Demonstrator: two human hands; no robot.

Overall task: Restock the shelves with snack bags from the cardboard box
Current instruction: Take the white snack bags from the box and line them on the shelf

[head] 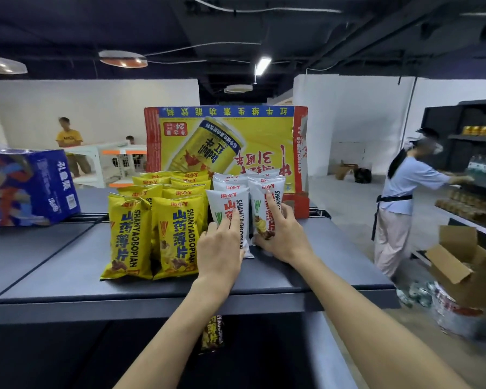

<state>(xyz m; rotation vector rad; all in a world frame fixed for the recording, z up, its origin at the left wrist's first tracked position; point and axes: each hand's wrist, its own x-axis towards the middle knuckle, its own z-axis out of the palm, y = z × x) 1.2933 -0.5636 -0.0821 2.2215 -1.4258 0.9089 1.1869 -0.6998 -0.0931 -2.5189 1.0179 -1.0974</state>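
A: Head view, centre frame: left hand (219, 248) lay straight-fingered on the front white bag (225, 203). Right hand (281, 234) curled round the neighbouring bag (260, 189). Both bags stood upright on the shelf (306, 265).
B: Risk noted: too hard a push could topple the rows behind, towards the carton (225, 141).

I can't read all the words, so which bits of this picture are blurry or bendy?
Head view: the white snack bags look sharp; the person in the apron is blurred; the blue box is smeared; the shelf edge bows slightly, likely from the wide lens.
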